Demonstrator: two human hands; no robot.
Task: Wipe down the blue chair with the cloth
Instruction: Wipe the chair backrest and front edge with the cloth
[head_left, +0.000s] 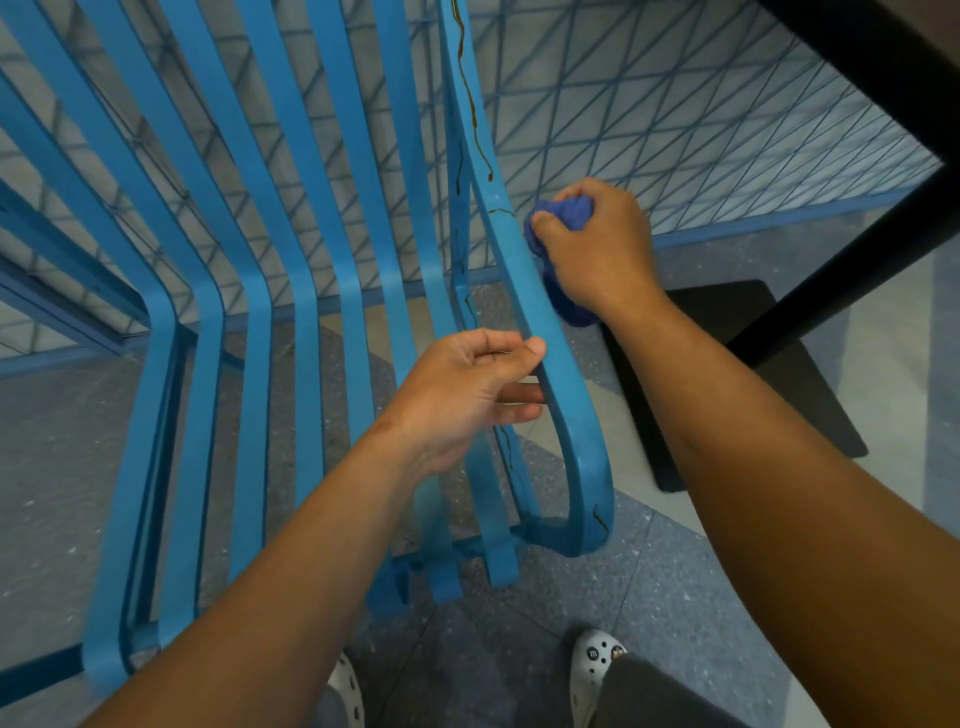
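even daylight, wide-angle edge warp

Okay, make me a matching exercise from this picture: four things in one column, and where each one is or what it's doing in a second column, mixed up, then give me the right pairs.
Things:
1. cloth
2. left hand
3. white shoe
4. black table base

Places or states:
A. on the floor to the right of the blue chair
B. at the bottom edge of the view
C. bunched in the right hand against the chair's outer frame bar
D. gripping the chair's frame bar lower down

Pairs: 1-C, 2-D, 3-B, 4-A
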